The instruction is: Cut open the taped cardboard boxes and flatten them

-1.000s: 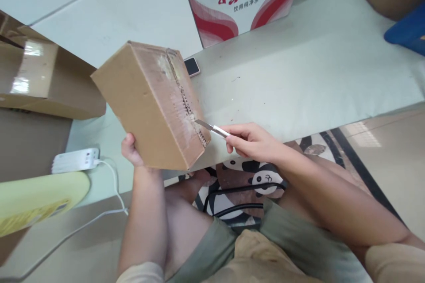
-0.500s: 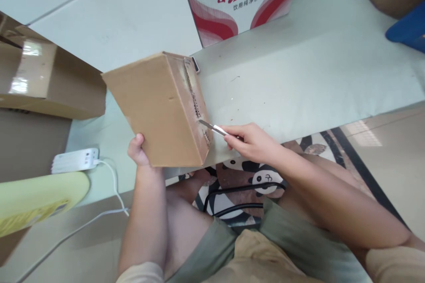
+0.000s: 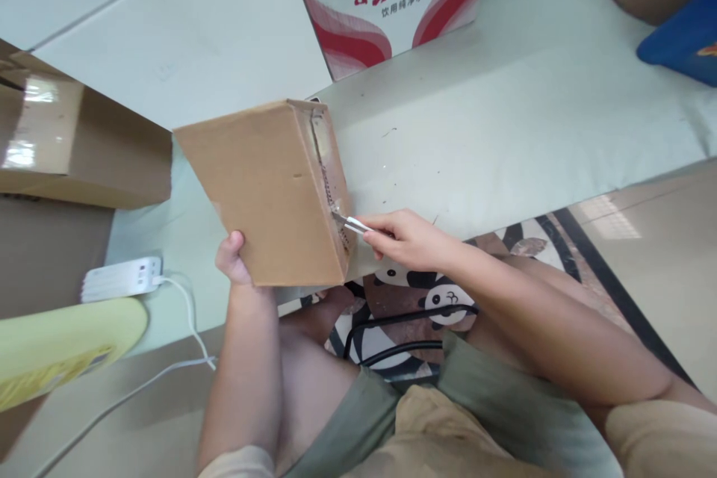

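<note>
A brown cardboard box (image 3: 263, 194) stands tilted on the pale green surface, its taped seam side turned to the right. My left hand (image 3: 232, 258) grips its lower left edge, thumb on the near face and the other fingers hidden behind. In my right hand (image 3: 403, 239) is a utility knife (image 3: 355, 224) with a white handle, pinched between thumb and fingers. Its blade is pushed into the seam, low on the right side. Above that point the seam shows a ragged slit with torn tape.
A white and red carton (image 3: 392, 7) stands at the back. Taped cardboard boxes (image 3: 112, 142) are at left, with a white power bank (image 3: 123, 278) and cable near a yellow-green container (image 3: 72, 336). A blue object (image 3: 680, 45) sits far right.
The knife has moved slightly down along the seam, its blade now deeper in. The box has turned a little in my left hand. The whole view has shifted slightly.
</note>
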A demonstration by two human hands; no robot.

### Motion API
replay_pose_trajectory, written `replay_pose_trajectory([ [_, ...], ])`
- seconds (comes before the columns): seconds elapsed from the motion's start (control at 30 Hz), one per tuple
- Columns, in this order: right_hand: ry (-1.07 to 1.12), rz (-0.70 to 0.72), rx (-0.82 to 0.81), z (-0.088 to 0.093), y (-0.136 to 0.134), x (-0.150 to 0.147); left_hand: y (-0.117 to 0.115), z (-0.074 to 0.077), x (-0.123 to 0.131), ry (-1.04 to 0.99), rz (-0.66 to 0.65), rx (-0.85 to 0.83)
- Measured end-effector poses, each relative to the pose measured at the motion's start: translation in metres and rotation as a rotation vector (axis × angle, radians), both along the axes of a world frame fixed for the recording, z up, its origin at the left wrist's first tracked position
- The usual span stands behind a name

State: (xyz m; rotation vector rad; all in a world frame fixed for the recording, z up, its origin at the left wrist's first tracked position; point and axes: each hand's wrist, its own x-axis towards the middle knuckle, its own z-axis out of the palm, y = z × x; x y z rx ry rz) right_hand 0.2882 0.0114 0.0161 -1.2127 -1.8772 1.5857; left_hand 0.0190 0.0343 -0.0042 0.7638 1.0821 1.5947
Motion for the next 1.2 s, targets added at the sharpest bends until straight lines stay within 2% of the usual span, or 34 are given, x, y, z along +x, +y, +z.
replay_pose_trajectory([
  [0.27, 0.031, -0.027, -0.042, -0.001, -0.001, 0.005, 0.002, 0.005, -0.005, -0.025, -0.014, 0.048],
  [0.47, -0.006, -0.009, -0.092, 0.002, -0.004, 0.016, 0.008, 0.001, -0.016, -0.028, 0.008, 0.101],
  [0.6, -0.011, 0.003, -0.067, -0.002, -0.005, 0.016, 0.013, -0.001, -0.016, -0.051, 0.031, 0.123],
  [0.73, 0.037, -0.091, -0.040, -0.004, -0.004, 0.017, 0.014, -0.003, -0.014, -0.061, 0.072, 0.155],
  [0.83, 0.131, -0.163, -0.038, -0.003, -0.002, 0.015, 0.013, -0.004, -0.015, -0.069, 0.036, 0.154],
  [0.97, 0.174, -0.132, -0.052, -0.001, -0.002, 0.009, 0.011, -0.005, -0.015, -0.088, -0.007, 0.140],
  [1.2, 0.123, -0.106, -0.085, 0.000, 0.000, 0.007, 0.009, -0.003, -0.011, -0.066, 0.007, 0.116],
])
